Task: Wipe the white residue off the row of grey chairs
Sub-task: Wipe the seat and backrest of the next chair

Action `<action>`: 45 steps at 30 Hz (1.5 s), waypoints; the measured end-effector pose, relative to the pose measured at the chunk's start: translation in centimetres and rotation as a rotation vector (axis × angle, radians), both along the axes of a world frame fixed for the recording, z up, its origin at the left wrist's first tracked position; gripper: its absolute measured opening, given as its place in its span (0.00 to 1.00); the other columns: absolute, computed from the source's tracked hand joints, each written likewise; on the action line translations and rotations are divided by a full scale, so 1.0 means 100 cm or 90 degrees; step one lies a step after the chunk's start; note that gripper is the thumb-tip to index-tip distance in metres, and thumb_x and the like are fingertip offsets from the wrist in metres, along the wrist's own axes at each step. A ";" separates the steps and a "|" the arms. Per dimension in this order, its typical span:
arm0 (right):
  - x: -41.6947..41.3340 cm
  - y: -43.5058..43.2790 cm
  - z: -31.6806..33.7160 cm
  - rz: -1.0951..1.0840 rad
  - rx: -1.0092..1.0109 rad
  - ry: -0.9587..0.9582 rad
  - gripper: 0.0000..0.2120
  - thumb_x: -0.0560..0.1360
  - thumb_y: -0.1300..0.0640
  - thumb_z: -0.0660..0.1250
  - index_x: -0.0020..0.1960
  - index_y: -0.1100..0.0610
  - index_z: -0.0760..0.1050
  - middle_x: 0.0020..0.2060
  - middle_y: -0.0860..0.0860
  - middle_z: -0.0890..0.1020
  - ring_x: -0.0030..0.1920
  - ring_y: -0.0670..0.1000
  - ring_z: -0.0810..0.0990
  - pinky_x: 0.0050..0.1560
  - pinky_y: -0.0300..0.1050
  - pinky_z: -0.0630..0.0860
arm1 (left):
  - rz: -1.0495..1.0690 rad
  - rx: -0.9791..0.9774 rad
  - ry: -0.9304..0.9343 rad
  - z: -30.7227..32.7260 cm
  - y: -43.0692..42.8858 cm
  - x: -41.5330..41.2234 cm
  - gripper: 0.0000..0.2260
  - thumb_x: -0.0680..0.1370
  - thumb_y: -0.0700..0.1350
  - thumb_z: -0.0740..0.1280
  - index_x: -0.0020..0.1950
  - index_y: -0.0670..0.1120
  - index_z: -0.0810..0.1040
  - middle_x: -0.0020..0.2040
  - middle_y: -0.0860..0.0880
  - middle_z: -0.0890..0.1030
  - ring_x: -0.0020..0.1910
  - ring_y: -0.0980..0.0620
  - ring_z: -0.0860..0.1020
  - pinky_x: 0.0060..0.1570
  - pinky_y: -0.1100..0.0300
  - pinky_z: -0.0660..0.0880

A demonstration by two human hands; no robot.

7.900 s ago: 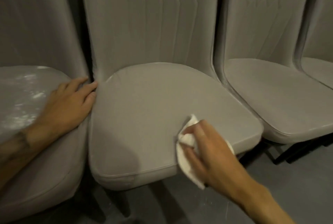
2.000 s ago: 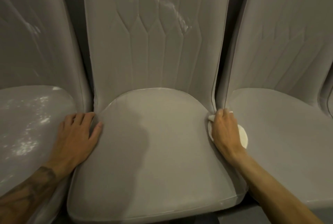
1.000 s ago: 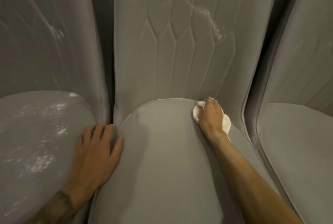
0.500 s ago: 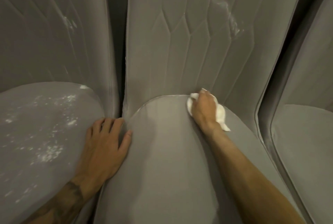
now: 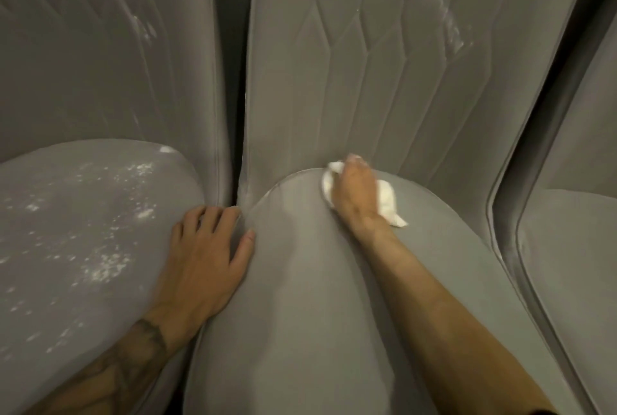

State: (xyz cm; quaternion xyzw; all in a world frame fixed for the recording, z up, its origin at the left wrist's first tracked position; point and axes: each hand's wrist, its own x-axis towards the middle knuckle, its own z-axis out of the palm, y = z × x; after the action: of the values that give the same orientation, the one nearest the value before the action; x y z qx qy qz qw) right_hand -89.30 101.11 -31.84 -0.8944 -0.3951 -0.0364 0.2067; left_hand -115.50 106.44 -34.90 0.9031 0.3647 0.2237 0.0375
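**A:** Where is the cloth?

**B:** The cloth (image 5: 387,202) is at the centre of the frame, at the back of the middle chair (image 5: 300,314) seat. The person's right hand (image 5: 355,196) lies over it, its fingers curled round the wad. They press it into the crease where seat meets backrest, and white ends stick out on both sides of the hand.

**A:** And the other hand?

**B:** The left hand (image 5: 203,257) lies flat, lower left of centre, with its fingers straight and slightly spread, holding nothing. Its palm rests on the edge of the left chair (image 5: 50,281) and its thumb touches the middle seat. The fingertips reach the dark gap between the two chairs.

**A:** Where does the residue show?

**B:** White residue (image 5: 103,267) speckles the left chair's seat across the left of the frame, with a thick patch just beside the left hand. A small smear (image 5: 145,28) marks that chair's backrest at the upper left. A pale streak (image 5: 447,17) runs down the middle chair's backrest at the upper right, well above the cloth. The middle seat itself looks an even grey.

**A:** Anything more in view?

**B:** The right chair (image 5: 574,264) stands at the right edge of the frame, just beside the middle one, with only part of its seat and backrest visible
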 end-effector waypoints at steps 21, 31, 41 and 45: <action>-0.034 -0.005 0.004 0.216 -0.024 0.041 0.10 0.81 0.59 0.59 0.61 0.60 0.72 0.54 0.58 0.79 0.54 0.60 0.79 0.53 0.52 0.75 | 0.016 -0.041 0.042 0.010 -0.004 0.001 0.20 0.81 0.57 0.56 0.65 0.47 0.76 0.59 0.45 0.80 0.61 0.41 0.72 0.58 0.44 0.72; -0.088 -0.020 0.003 0.416 0.023 0.077 0.09 0.78 0.59 0.63 0.54 0.55 0.79 0.57 0.50 0.82 0.57 0.50 0.78 0.57 0.38 0.70 | 0.010 -0.051 0.036 0.017 -0.009 -0.001 0.16 0.82 0.53 0.55 0.63 0.48 0.75 0.57 0.46 0.79 0.59 0.42 0.72 0.57 0.45 0.72; -0.088 0.020 0.004 0.148 0.060 0.054 0.11 0.81 0.58 0.60 0.58 0.64 0.75 0.55 0.61 0.78 0.58 0.61 0.74 0.61 0.48 0.65 | -0.077 -0.104 0.054 0.029 -0.004 -0.019 0.24 0.82 0.53 0.49 0.68 0.45 0.77 0.62 0.46 0.79 0.60 0.44 0.73 0.63 0.48 0.72; -0.112 -0.008 0.000 0.325 0.029 0.000 0.10 0.79 0.57 0.60 0.52 0.59 0.78 0.49 0.55 0.80 0.52 0.56 0.77 0.50 0.39 0.65 | -0.133 -0.108 0.060 0.031 0.003 -0.032 0.22 0.84 0.49 0.51 0.70 0.42 0.76 0.65 0.45 0.77 0.63 0.44 0.75 0.66 0.51 0.71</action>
State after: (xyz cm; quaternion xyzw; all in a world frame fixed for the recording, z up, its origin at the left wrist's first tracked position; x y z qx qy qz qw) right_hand -100.50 100.35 -31.86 -0.7608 -0.6071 0.0078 0.2293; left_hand -118.69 106.77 -31.75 0.9391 0.2879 0.1442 0.1199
